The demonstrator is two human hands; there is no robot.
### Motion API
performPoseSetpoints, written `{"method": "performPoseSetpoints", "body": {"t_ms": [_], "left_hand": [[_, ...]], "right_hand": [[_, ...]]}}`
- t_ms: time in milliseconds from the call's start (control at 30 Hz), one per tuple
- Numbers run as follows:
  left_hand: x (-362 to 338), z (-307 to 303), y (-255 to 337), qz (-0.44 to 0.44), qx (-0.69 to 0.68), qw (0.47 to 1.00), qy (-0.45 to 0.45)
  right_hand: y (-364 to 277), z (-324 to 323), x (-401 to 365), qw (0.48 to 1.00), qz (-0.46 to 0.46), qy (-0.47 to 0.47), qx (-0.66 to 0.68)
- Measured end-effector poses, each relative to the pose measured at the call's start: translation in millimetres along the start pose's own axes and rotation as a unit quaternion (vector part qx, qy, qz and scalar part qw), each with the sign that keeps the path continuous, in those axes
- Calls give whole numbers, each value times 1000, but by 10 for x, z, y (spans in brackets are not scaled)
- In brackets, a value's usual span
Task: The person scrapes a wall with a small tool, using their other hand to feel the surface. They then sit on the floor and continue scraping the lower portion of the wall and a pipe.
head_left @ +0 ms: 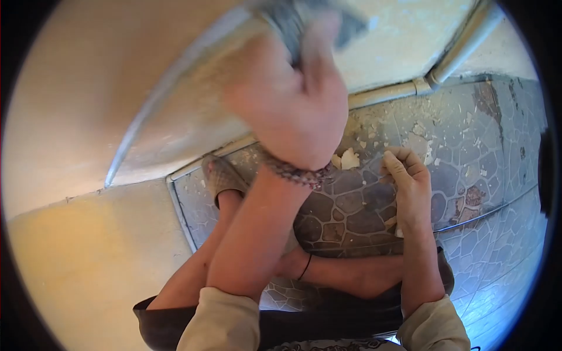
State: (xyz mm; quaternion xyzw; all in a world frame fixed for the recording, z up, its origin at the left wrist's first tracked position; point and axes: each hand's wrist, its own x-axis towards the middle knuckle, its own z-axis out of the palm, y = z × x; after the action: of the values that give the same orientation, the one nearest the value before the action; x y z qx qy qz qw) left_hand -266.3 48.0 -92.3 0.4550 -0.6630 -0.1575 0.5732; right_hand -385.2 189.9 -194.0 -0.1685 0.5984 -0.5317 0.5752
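Observation:
My left hand (293,99), blurred by motion, is raised in front of the pale wall (386,41). Its fingers are closed on a crumpled grey cloth-like thing (293,26), too smeared to name surely. A braided bracelet (295,171) circles that wrist. My right hand (407,169) hovers over the stone-patterned floor (351,202), thumb and fingers curled together and dusty; whatever may be inside them is hidden. Close by to its left lies a cream flake (350,159), among many smaller chips scattered along the foot of the wall.
A pipe (389,93) runs along the wall's base and bends upward at the right. A pale bluish strip (149,108) curves up the wall at the left. My crossed legs (351,275) and one slippered foot (225,178) occupy the floor beneath my arms.

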Motion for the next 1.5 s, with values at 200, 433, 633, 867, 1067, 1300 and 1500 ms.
{"method": "performPoseSetpoints", "body": {"t_ms": [200, 433, 633, 867, 1067, 1300, 1500], "left_hand": [[-25, 150, 20, 86, 106, 991, 9], [-42, 183, -15, 136, 149, 979, -28], [-248, -76, 147, 70, 204, 974, -61], [-330, -321, 206, 43, 148, 985, -81], [190, -120, 146, 375, 189, 904, -76], [367, -194, -21, 439, 228, 866, -72], [419, 55, 141, 480, 265, 830, -106]], "right_hand": [[17, -6, 12, 1000, 1, 2, 26], [-44, -28, 28, 1000, -2, 3, 29], [-55, -31, 73, 998, 18, -24, 56], [-86, -37, 25, 998, 16, -20, 50], [-83, -38, 48, 998, 22, -12, 58], [-113, -70, 34, 998, 20, -16, 54], [-60, -41, 37, 997, 39, -45, 58]]}}
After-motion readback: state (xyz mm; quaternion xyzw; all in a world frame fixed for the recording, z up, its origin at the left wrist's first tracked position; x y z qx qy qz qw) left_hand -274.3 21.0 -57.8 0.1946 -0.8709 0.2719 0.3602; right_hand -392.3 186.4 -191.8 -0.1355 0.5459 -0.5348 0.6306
